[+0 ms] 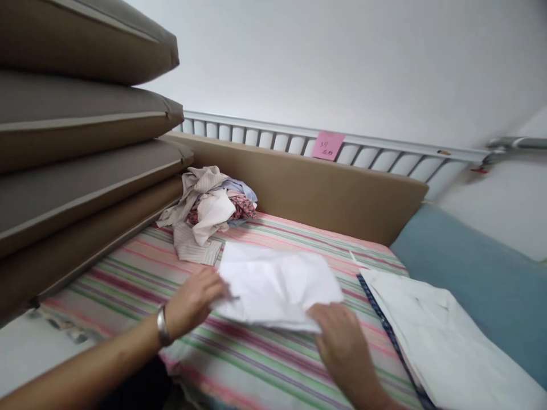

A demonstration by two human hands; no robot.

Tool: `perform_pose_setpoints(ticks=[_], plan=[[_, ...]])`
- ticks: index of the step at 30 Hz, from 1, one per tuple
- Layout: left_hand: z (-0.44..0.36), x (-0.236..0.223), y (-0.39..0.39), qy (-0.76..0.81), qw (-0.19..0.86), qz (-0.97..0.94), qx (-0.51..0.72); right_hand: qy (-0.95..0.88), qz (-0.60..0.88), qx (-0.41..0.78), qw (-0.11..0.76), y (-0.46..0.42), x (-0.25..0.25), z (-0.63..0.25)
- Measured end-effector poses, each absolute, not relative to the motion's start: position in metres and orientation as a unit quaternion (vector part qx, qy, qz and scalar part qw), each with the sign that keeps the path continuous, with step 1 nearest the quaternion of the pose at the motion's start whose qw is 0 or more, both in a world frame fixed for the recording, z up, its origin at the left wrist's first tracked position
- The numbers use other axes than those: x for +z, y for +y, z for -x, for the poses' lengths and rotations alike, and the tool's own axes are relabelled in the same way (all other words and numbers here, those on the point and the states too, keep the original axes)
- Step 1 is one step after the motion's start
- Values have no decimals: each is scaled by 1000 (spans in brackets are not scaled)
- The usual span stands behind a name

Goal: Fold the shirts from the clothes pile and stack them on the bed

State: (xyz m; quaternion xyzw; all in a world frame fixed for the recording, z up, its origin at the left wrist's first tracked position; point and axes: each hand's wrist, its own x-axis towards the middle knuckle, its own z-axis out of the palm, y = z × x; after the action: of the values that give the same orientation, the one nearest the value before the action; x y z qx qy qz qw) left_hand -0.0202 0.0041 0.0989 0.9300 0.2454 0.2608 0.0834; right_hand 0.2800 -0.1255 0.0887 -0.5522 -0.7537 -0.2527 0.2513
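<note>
A folded white cloth (277,285), perhaps a garment, is stretched between my two hands over a striped sheet (141,285). My left hand (199,299), with a silver bracelet at the wrist, grips its left edge. On the near right corner my right hand (337,336) is closed, its fingers somewhat blurred by motion. Behind the cloth to the left lies a crumpled heap of clothes (213,210) in beige, white, blue and a red floral print. A flat stack of folded white garments (444,330), with a dark blue edge beneath, rests to the right.
Thick brown cushions (85,108) are piled high along the left side. A tan board (325,188) closes off the back, before a white radiator (256,136) bearing a pink note (328,146). A blue-grey padded surface (461,250) lines the right.
</note>
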Motion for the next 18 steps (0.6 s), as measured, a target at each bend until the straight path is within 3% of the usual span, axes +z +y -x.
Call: perform_pose_setpoints(ticks=[3,5,8,12,15,18], plan=[[42,29,-42,272,113,-946,139,-755,575,-190,254,-171,14,-257],[57,6,-63,313,155,-929,121,-752,592,-144,252,-192,-10,-254],[74,5,-73,409,249,-857,193,-716,642,-34,273,-209,-12,-267],[68,17,-60,523,423,-668,319,-531,737,197,370,-209,4,-293],[46,15,-55,559,555,-519,332,-363,748,309,462,-199,5,-302],[25,10,-55,592,599,-456,289,-233,748,348,515,-187,2,-305]])
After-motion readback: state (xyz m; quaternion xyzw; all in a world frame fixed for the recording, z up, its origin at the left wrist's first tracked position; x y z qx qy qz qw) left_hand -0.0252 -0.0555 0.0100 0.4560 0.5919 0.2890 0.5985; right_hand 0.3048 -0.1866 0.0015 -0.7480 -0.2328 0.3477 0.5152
